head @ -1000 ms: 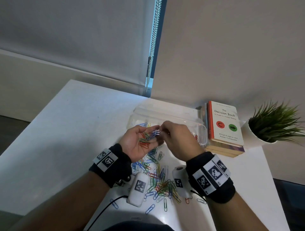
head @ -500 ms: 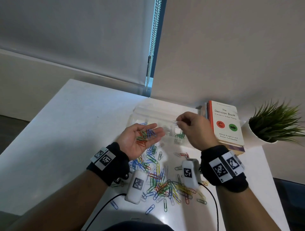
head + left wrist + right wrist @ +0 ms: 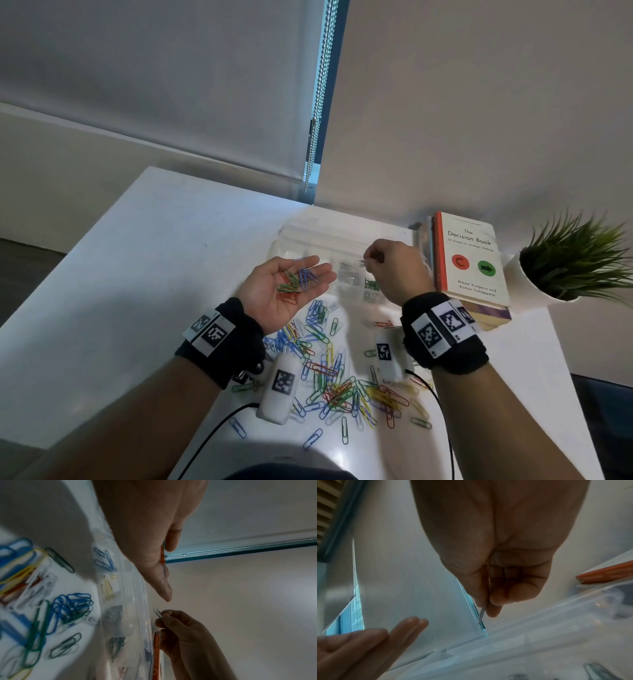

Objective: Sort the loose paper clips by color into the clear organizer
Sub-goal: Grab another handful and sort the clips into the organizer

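The right hand (image 3: 394, 270) pinched one pale paper clip (image 3: 360, 263) by its end above the clear organizer (image 3: 308, 240), near the tabletop's far edge. The flat left hand (image 3: 287, 291) carried several coloured clips (image 3: 298, 281). Light, springy, slippery wire probably wants a fingertip pinch across the loops.

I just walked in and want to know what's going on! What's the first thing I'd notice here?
A bright jumble of colored paper clips lies on the white table near the person. The left hand carries a few clips on its flat palm, while the right hand pinches a silver clip above the clear organizer.
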### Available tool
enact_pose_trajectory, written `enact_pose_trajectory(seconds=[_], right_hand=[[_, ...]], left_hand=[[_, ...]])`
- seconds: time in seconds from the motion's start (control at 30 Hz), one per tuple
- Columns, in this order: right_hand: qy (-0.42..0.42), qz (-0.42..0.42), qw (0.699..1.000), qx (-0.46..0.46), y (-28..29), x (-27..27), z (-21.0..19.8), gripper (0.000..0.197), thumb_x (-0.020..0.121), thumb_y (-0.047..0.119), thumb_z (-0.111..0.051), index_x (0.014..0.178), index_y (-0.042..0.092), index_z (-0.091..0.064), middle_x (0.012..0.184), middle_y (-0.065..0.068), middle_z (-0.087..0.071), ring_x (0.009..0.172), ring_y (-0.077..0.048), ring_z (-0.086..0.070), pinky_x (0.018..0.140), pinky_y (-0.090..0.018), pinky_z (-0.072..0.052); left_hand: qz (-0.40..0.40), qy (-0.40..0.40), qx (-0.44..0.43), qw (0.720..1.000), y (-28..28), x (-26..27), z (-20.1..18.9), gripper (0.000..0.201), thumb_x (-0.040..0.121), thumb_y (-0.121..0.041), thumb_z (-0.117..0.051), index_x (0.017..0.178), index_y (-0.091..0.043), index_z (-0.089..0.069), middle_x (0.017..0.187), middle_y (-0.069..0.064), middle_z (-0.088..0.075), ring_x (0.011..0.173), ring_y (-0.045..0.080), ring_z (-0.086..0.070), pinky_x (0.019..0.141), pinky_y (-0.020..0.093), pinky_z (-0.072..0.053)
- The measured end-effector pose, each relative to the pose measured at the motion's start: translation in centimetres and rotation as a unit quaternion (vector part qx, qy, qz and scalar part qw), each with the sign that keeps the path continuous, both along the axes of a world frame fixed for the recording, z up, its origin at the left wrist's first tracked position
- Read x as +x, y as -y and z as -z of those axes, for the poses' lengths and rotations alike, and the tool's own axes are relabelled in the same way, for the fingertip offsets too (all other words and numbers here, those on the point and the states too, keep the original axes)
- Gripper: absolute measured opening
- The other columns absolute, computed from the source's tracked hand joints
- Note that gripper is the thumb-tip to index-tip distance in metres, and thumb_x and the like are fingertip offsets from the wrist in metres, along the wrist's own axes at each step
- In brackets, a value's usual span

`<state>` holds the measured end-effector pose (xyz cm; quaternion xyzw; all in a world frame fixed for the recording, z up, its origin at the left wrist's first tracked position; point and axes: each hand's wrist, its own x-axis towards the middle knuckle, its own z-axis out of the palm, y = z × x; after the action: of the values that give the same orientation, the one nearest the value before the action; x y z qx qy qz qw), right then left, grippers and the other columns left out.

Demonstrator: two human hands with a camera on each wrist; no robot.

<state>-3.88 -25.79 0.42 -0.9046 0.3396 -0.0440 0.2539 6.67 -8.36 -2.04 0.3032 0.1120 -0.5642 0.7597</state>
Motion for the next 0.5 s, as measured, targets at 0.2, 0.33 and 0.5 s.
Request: enact_pose_trajectory(seconds=[0.2, 0.33, 0.5], right_hand=[[0.009, -0.016, 1.0, 0.0, -1.4, 0.6, -0.8, 0.012, 0.091, 0.019, -0.058, 0.093, 0.017, -0.07, 0.09, 0.0, -0.07, 0.078, -0.014, -0.058, 0.068, -0.023, -0.041], [0.035, -0.102, 0.994, 0.025, -4.1, 0.5, -2.2, 0.012, 0.086, 0.023, -0.065, 0.096, 0.021, -0.071, 0.089, 0.002, -0.068, 0.082, -0.013, -0.059, 0.074, -0.026, -0.044], [-0.033, -0.168, 0.985, 0.016, -5.8, 1.1, -2.3, 0.032, 0.085, 0.016, -0.063, 0.116, 0.021, -0.066, 0.102, -0.008, -0.057, 0.099, -0.021, -0.061, 0.084, -0.035, -0.049]], left_hand=[[0.011, 0.006, -0.001, 1.0, 0.1, -0.3, 0.0, 0.039, 0.095, -0.017, -0.036, 0.114, 0.008, -0.059, 0.117, 0.029, -0.064, 0.102, 0.042, -0.066, 0.085, 0.047, -0.056], [0.019, 0.004, -0.012, 1.0, 0.5, -0.7, -0.2, 0.04, 0.093, -0.018, -0.036, 0.111, 0.009, -0.06, 0.106, 0.027, -0.067, 0.086, 0.034, -0.07, 0.083, 0.048, -0.057], [0.029, -0.007, -0.018, 0.999, 0.9, -1.3, -0.5, 0.032, 0.091, -0.018, -0.036, 0.102, 0.006, -0.055, 0.08, 0.02, -0.064, 0.065, 0.022, -0.051, 0.057, 0.034, -0.056]])
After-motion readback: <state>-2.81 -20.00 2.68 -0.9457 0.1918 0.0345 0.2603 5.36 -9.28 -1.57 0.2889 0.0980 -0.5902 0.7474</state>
